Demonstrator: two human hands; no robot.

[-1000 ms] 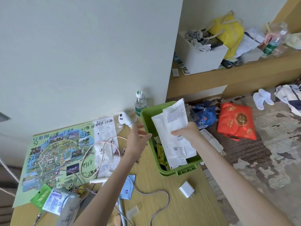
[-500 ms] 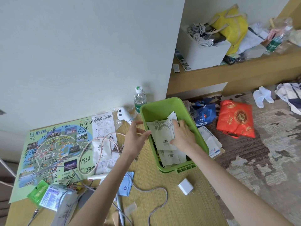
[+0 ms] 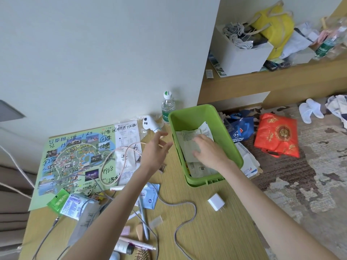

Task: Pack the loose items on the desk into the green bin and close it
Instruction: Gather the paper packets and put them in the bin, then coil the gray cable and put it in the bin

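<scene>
Two hands work at the green bin (image 3: 189, 117), which stands open-topped at the far right edge of the tabletop (image 3: 216, 233). The right hand (image 3: 208, 152) lies inside it, fingers straight and flat, pressing down on a stack of papers (image 3: 185, 145). The left hand (image 3: 155, 149) hovers at the bin's 9 o'clock, just beside its rim, fingers spread and loosely bent, holding nothing. At the bin's 6 o'clock lies a white charger (image 3: 216, 201), with a grey cable (image 3: 195, 211) looping at its 8 o'clock. A water bottle (image 3: 167, 107) stands at the bin's 11 o'clock. An illustrated map (image 3: 75, 147) lies well apart at 9 o'clock.
</scene>
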